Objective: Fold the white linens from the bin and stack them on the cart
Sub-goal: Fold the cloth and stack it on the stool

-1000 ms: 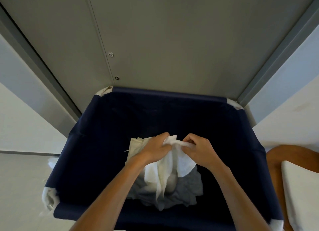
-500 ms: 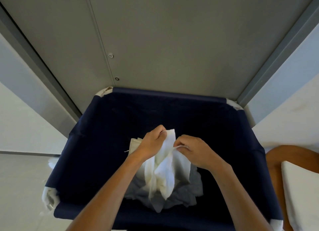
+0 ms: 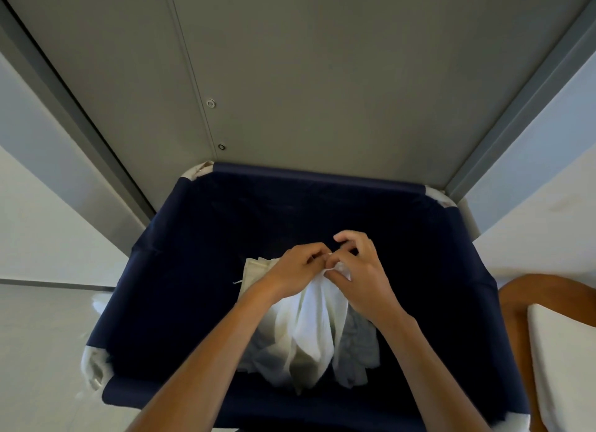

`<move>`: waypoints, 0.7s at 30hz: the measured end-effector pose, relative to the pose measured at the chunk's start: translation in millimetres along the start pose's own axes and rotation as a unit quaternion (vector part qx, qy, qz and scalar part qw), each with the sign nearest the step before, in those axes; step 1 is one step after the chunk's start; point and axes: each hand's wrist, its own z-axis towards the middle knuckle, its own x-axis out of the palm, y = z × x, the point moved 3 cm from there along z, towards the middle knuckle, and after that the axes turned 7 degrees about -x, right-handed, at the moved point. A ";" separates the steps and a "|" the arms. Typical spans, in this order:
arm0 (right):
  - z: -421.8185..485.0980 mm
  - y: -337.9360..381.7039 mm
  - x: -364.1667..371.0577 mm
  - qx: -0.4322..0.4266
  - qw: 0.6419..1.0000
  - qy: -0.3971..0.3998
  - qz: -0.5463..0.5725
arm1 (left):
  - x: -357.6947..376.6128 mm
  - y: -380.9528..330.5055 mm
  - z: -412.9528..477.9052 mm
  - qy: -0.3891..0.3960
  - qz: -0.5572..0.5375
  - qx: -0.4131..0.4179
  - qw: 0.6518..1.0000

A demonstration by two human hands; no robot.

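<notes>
A white linen cloth (image 3: 314,328) hangs in loose folds over the middle of the dark navy fabric bin (image 3: 180,270). My left hand (image 3: 295,267) and my right hand (image 3: 358,270) are close together at its top edge, both pinching the bunched cloth. More linens lie in the bin: a cream folded piece (image 3: 254,268) behind my left hand and a grey-white crumpled heap (image 3: 359,351) below the hanging cloth. My forearms hide part of that heap.
The bin stands against a grey metal door (image 3: 290,76) with angled frames on both sides. At the right edge is a curved wooden surface (image 3: 522,302) carrying a white folded stack (image 3: 564,351). Pale floor lies at the left.
My hands have come together at the top of the cloth, the right one shifting up and left. The cloth now hangs gathered in narrower folds.
</notes>
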 end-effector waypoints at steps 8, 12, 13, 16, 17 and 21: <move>0.9 -4.2 -4.2 0.043 0.996 0.062 0.040 | -0.9 3.1 1.7 0.021 0.017 -0.009 1.000; 1.3 -5.2 -0.5 0.068 0.994 0.064 0.054 | 2.7 8.4 0.7 0.027 0.053 -0.020 0.998; 2.4 -5.4 0.7 0.072 0.994 0.066 0.052 | 5.5 9.1 0.3 0.017 0.073 -0.014 0.997; 4.6 -9.3 3.6 0.085 0.992 0.081 0.035 | 13.2 10.8 0.7 -0.021 0.141 0.009 0.990; 4.6 -9.9 3.4 0.079 0.993 0.084 0.025 | 14.7 11.5 0.9 -0.033 0.166 0.017 0.985; 3.7 -10.5 -1.3 0.041 0.996 0.077 -0.012 | 19.2 19.6 3.1 -0.060 0.202 0.036 0.977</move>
